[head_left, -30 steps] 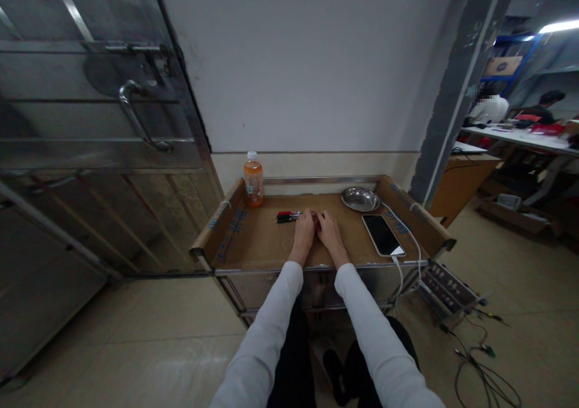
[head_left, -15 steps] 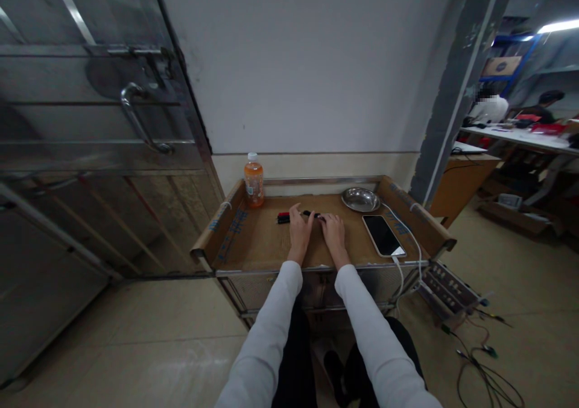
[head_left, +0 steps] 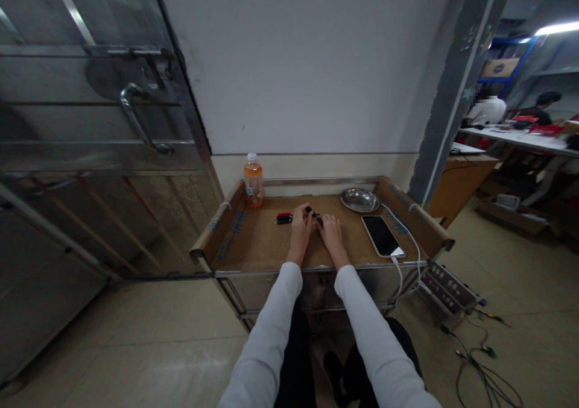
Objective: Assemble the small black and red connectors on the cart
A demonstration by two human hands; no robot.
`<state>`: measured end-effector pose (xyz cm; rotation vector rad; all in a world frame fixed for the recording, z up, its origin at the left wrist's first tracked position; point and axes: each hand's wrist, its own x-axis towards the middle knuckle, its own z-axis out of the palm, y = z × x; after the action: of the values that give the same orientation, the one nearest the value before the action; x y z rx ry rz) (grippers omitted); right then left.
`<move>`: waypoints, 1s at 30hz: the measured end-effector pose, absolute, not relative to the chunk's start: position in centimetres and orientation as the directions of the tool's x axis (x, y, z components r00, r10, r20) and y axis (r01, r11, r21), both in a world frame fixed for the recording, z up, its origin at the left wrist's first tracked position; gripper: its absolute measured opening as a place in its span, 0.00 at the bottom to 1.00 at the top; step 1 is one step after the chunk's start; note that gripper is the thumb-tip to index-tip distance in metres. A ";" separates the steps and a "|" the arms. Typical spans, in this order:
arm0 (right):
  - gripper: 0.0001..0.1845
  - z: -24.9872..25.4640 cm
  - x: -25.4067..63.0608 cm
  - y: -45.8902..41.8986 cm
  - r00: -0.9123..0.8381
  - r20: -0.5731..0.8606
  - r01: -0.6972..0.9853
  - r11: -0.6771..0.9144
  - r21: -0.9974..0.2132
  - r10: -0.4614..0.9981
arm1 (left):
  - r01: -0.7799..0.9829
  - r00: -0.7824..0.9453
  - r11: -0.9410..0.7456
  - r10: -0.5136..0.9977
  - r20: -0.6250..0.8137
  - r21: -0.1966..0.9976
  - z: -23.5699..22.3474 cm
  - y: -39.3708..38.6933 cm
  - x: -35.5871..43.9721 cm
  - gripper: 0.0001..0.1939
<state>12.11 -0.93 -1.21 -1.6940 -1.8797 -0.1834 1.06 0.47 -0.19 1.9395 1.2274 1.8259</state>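
Note:
My left hand (head_left: 301,226) is closed, its thumb and fingers pinching one end of a small black slender piece (head_left: 313,214). The other end of that piece sits in the fingers of my right hand (head_left: 332,232), also closed. What kind of thing it is, I cannot make out. It slants down to the right between the hands, just above the cardboard lining (head_left: 260,242). Just left of my left hand lie small red and black pieces (head_left: 284,218) with metallic tips, side by side and partly hidden by the fingers.
An orange drink bottle (head_left: 253,182) stands at the back left of the cart. A round metal dish (head_left: 360,200) is at the back right, with a phone (head_left: 382,236) on a white cable nearer. Raised cardboard sides (head_left: 418,218) edge the top. Cables (head_left: 484,369) lie on the floor.
The black piece's left end has risen and now tilts up in my left fingers. My right hand has shifted slightly left and down. The red and black pieces stay in place.

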 end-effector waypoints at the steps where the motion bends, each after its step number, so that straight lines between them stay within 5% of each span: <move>1: 0.12 -1.2 12.1 -0.9 -0.007 0.509 0.941 0.178 -0.288 0.861 | 0.418 -0.135 -0.631 0.669 0.731 0.654 -0.1 0.4 1.0 0.12; 9: 0.11 -0.9 12.2 -1.1 0.009 0.504 0.924 0.186 -0.335 0.864 | 0.408 -0.296 -0.564 0.662 0.688 0.718 0.0 0.5 0.6 0.13; 30: 0.14 -1.0 12.4 -1.0 0.074 0.530 0.885 0.189 -0.426 0.845 | 0.420 -0.357 -0.526 0.654 0.667 0.740 -0.5 0.9 0.3 0.09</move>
<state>12.42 -1.01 -1.05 -1.6365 -1.7488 -0.0704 0.33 0.93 -0.51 1.6687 1.4275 1.9958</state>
